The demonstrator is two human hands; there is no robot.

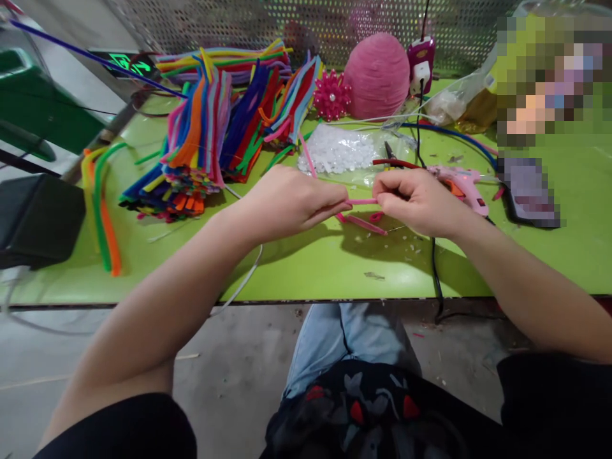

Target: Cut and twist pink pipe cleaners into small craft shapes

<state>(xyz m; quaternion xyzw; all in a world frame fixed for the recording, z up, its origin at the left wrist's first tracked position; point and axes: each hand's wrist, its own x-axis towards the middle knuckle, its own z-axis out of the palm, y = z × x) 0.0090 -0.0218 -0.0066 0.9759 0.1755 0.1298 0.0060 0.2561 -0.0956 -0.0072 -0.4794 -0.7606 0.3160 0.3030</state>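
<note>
Lying crosswise between fingers (335,207), pink pipe cleaner (362,201)

Fuzzy stems, glossy plastic, smooth green top

The stem (362,201) and piled stems (201,134) look fuzzy, matt; glue gun (461,185) glossy pink plastic; table (310,261) smooth, slightly shiny; ball (377,73) soft, fibrous; screen (268,22) perforated metal.

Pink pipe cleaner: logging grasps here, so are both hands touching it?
Touching. The head view shows the left hand and right hand each pinching an end of the pink pipe cleaner.

A pink pipe cleaner (362,201) is pinched between the left hand (291,203) and right hand (415,201) above the green surface (306,268).
</note>
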